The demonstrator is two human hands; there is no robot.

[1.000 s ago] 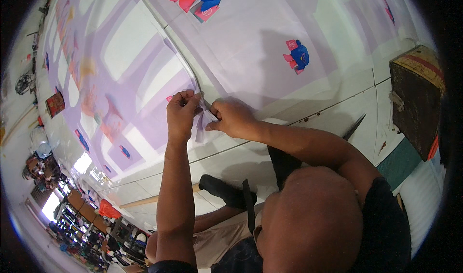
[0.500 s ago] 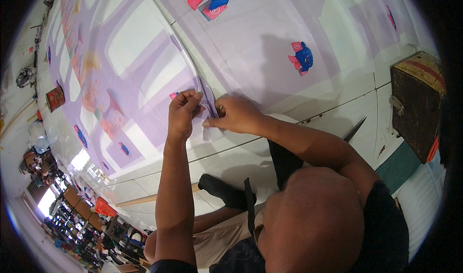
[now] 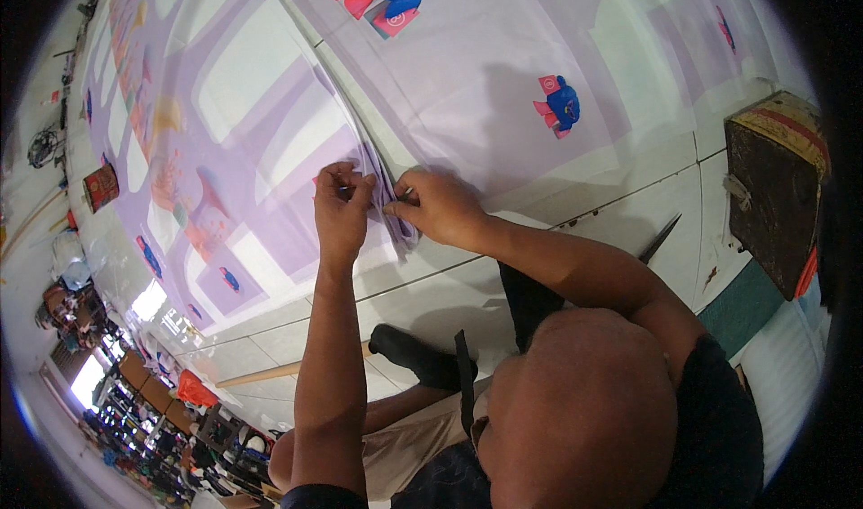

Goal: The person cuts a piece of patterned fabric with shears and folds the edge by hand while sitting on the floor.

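A large purple-and-white printed sheet (image 3: pixel 247 140) lies on the tiled floor at the left, with its right edge gathered into a narrow folded strip (image 3: pixel 395 226). My left hand (image 3: pixel 343 217) is closed at this edge, thumb and fingertips together on the sheet. Facing it from the right side of the strip is my right hand (image 3: pixel 440 208), its thumb and forefinger pinched around something small and dark that I cannot make out. A second pale purple sheet (image 3: pixel 449 104), printed with blue and pink figures, spreads beyond my right hand.
A dark pointed blade (image 3: pixel 662 237) lies on the floor at the right, before a worn dark box (image 3: pixel 773 194) and a green mat (image 3: pixel 742 307). A wooden stick (image 3: pixel 288 371) lies near my foot. A red tin (image 3: pixel 102 188) stands at the far left.
My right thumb has drawn up closer to its forefinger, and the hand has moved slightly away from the sheet's corner. The loose end of the folded strip has shifted right. My left hand barely moved.
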